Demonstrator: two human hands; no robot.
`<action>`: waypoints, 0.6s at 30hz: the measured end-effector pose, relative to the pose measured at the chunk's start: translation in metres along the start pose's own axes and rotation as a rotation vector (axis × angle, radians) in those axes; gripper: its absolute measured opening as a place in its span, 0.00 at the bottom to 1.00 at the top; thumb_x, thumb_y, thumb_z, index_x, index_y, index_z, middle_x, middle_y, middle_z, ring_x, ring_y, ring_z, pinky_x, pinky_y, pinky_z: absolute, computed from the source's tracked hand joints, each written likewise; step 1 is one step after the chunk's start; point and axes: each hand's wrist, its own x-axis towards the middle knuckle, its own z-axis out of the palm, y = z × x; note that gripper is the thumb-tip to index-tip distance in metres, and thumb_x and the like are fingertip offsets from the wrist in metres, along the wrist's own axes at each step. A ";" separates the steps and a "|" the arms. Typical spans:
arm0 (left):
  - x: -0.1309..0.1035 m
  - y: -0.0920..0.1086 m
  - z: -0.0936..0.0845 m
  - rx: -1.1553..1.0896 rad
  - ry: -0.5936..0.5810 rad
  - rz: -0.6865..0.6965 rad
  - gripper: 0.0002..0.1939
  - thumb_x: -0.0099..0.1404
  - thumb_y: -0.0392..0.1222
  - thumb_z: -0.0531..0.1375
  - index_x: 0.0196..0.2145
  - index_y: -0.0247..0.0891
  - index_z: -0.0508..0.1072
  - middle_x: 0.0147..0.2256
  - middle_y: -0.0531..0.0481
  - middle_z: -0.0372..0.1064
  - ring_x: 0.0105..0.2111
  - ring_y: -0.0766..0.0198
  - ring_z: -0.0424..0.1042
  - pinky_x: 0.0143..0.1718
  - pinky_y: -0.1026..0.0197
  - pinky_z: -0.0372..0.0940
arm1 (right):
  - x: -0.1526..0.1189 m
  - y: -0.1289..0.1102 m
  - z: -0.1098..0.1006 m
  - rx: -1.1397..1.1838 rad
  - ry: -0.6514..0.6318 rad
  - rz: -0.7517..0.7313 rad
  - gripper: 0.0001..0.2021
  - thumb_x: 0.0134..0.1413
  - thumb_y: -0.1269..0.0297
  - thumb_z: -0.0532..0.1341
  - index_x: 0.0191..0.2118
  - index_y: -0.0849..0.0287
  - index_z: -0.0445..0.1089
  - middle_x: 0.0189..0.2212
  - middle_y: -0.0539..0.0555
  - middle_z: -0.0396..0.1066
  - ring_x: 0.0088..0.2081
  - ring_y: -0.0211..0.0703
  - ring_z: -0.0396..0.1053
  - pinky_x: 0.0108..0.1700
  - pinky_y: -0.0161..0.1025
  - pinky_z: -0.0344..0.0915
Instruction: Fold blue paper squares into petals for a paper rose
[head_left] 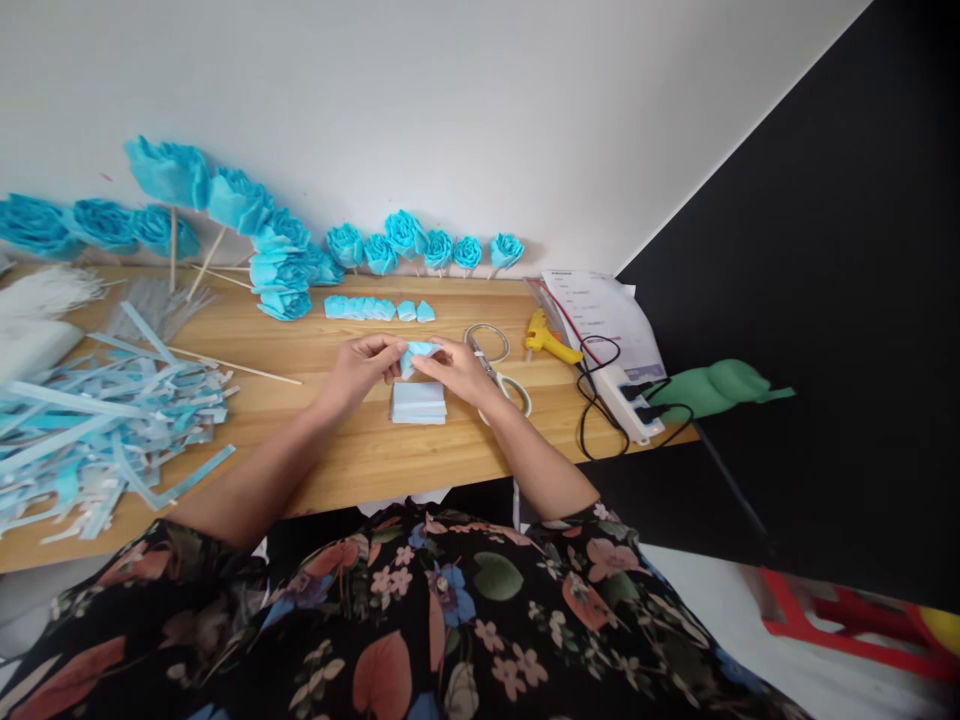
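Note:
Between my two hands is a small piece of light blue paper (417, 354), partly folded and pinched from both sides. My left hand (365, 362) grips its left edge with thumb and fingers, and my right hand (457, 368) grips its right edge. Just below lies a stack of pale blue paper squares (418, 403) on the wooden table. Behind my hands runs a row of small folded blue paper pieces (360, 308). A pair of scissors with white handles (514, 397) lies beside my right hand, partly covered by my forearm.
Blue paper flowers (405, 235) on sticks line the wall. Paper strips (112, 430) heap at the left, near a thin wooden stick (240, 368). To the right are a yellow glue gun (550, 338), a white power strip (626, 402) with black cables, and a printed sheet (607, 315).

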 end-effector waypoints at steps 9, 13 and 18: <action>0.003 -0.005 -0.001 0.080 -0.069 -0.024 0.16 0.54 0.52 0.69 0.27 0.36 0.76 0.20 0.54 0.68 0.19 0.70 0.63 0.24 0.64 0.59 | 0.002 -0.001 -0.002 0.165 0.112 -0.052 0.15 0.54 0.51 0.63 0.30 0.59 0.68 0.26 0.47 0.63 0.29 0.35 0.60 0.36 0.36 0.57; 0.002 -0.004 -0.002 0.133 -0.103 -0.042 0.18 0.55 0.56 0.68 0.27 0.37 0.75 0.21 0.53 0.69 0.20 0.69 0.65 0.26 0.64 0.60 | 0.000 -0.004 -0.003 0.121 0.108 -0.045 0.15 0.54 0.50 0.63 0.29 0.58 0.65 0.24 0.46 0.59 0.28 0.34 0.56 0.33 0.35 0.54; 0.003 -0.005 -0.003 0.192 -0.093 -0.030 0.20 0.57 0.56 0.67 0.22 0.36 0.73 0.19 0.53 0.67 0.20 0.70 0.63 0.26 0.64 0.58 | 0.000 -0.001 -0.002 0.048 0.077 -0.048 0.16 0.56 0.50 0.62 0.27 0.57 0.64 0.24 0.45 0.59 0.27 0.34 0.56 0.32 0.36 0.52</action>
